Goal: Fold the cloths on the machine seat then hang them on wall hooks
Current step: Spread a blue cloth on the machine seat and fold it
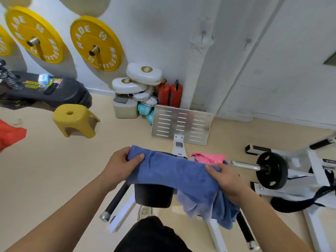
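Both hands, left (121, 165) and right (226, 180), grip the blue cloth (174, 171) stretched between them above the black seat (153, 195).

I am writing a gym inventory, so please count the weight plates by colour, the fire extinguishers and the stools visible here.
Yellow plates: 3 (one cut off by the left edge)
Black plate: 1
Extinguishers: 2
Stool: 1
Total: 7
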The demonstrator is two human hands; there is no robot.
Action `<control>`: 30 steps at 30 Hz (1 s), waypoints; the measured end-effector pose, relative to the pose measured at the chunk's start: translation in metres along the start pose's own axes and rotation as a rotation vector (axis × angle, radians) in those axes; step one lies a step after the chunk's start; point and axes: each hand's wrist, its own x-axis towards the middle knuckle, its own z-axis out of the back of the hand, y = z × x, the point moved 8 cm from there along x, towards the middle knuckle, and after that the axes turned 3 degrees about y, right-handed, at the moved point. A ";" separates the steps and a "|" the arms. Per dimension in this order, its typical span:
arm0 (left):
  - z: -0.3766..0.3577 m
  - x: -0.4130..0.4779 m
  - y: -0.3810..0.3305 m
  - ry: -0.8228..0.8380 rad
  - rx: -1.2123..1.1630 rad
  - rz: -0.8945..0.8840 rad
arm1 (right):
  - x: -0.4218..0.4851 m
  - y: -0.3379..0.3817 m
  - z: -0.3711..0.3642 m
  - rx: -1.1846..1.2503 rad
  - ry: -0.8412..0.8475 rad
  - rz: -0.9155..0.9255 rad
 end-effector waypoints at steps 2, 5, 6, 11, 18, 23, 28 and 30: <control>-0.007 -0.012 -0.006 -0.099 0.101 -0.045 | -0.011 -0.001 -0.004 0.064 -0.052 -0.015; -0.022 -0.023 -0.014 -0.121 0.135 -0.058 | -0.023 0.007 -0.016 0.123 -0.056 0.031; -0.030 -0.026 -0.017 -0.109 0.160 -0.075 | -0.025 0.010 -0.022 0.146 -0.028 0.048; -0.093 -0.057 -0.048 -0.049 0.269 -0.295 | -0.034 0.026 -0.059 0.381 0.105 0.105; -0.138 -0.067 -0.048 0.093 0.332 -0.363 | -0.035 0.032 -0.076 0.626 0.141 0.097; -0.115 -0.050 -0.034 0.110 0.021 -0.215 | -0.008 0.020 -0.067 0.458 -0.002 0.038; -0.064 -0.007 -0.014 0.084 -0.170 -0.056 | 0.019 0.039 -0.081 0.481 0.194 -0.009; -0.064 0.006 -0.009 0.317 -0.303 0.071 | 0.032 0.044 -0.086 0.529 0.253 -0.065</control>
